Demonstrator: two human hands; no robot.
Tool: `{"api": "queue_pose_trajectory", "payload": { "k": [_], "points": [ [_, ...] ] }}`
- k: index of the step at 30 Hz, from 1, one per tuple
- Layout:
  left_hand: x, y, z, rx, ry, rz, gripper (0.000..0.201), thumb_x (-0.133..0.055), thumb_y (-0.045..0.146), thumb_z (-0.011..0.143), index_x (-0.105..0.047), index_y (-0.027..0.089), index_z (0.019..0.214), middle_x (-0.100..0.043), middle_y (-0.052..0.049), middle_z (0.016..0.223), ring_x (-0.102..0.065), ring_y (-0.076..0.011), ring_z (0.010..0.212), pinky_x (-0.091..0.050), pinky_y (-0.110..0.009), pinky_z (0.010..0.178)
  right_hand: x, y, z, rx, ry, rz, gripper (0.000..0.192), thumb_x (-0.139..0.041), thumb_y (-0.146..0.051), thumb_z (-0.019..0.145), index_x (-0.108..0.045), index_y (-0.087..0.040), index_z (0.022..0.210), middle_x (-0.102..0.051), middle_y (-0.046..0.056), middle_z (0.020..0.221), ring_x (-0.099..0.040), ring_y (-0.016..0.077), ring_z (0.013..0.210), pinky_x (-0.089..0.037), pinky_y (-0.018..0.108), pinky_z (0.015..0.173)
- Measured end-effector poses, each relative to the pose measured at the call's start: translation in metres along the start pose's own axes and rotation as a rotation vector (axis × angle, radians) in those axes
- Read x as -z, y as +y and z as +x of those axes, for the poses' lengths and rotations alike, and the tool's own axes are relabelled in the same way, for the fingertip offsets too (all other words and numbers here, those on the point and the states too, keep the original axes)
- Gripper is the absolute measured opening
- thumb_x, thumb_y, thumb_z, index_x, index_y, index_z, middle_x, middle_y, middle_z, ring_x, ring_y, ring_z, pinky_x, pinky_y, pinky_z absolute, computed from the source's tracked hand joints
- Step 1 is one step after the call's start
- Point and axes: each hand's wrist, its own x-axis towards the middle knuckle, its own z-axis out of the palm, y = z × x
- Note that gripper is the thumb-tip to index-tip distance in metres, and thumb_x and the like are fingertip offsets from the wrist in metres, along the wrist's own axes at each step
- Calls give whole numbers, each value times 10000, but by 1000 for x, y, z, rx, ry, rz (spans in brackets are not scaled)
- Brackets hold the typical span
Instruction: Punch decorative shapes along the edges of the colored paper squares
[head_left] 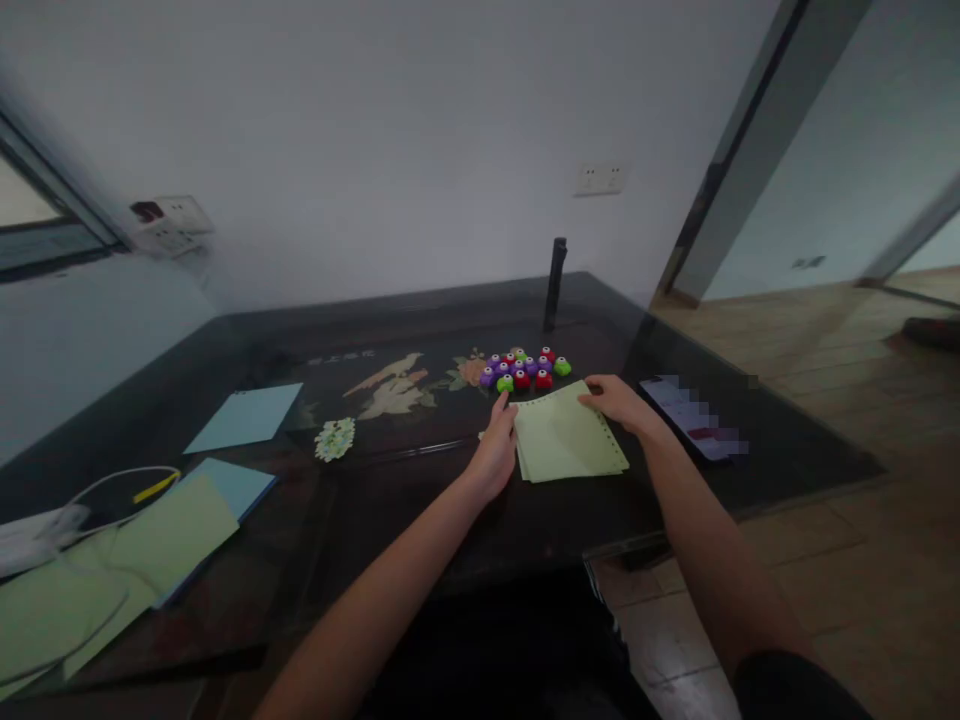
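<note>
A small stack of pale yellow-green loose-leaf paper [566, 440], with punched holes along its edges, is held between my two hands just above the dark table. At its left edge, my left hand [498, 448] grips the sheets with the thumb pointing up. My right hand [611, 400] pinches the upper right corner. The sheets do not line up exactly; their edges fan a little at the bottom and right. Right behind the paper sits a cluster of red, purple and green toy pieces [523, 369] with eye-like tops.
A phone [694, 420] lies to the right, and a black upright stick [555, 285] stands at the back. On the left are blue sheets [246, 417], more yellow-green sheets [172, 535], a white cable [124, 472] and a floral cutout [334, 439]. The table's right edge [814, 497] borders open floor.
</note>
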Motion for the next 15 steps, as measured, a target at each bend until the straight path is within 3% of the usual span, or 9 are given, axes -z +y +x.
{"api": "queue_pose_trajectory", "payload": {
  "k": [5,11,15],
  "points": [
    [-1,0,0,-11,-16,15,569,-438,271,893,-254,254,1430,-350,-45,1480,-251,-149,1388,-215,-306,1130,-3,-1,-1,-14,-68,90,114,-560,-192,729,-622,-134,806,-654,50,769,-572,153,650,-413,238,585],
    [2,0,2,-85,-36,189,538,-427,298,897,-286,265,1415,-311,-33,1501,-276,-167,1378,-206,-328,1129,1,-4,2,44,38,-236,73,-592,-204,703,-556,-163,654,-589,28,682,-509,148,619,-343,240,558],
    [3,1,3,-98,-54,233,561,-438,306,892,-259,271,1422,-253,-33,1525,-299,-168,1368,-235,-326,1117,0,-4,3,73,54,-261,71,-581,-202,692,-531,-177,647,-588,30,710,-504,155,647,-348,245,584]
  ]
}}
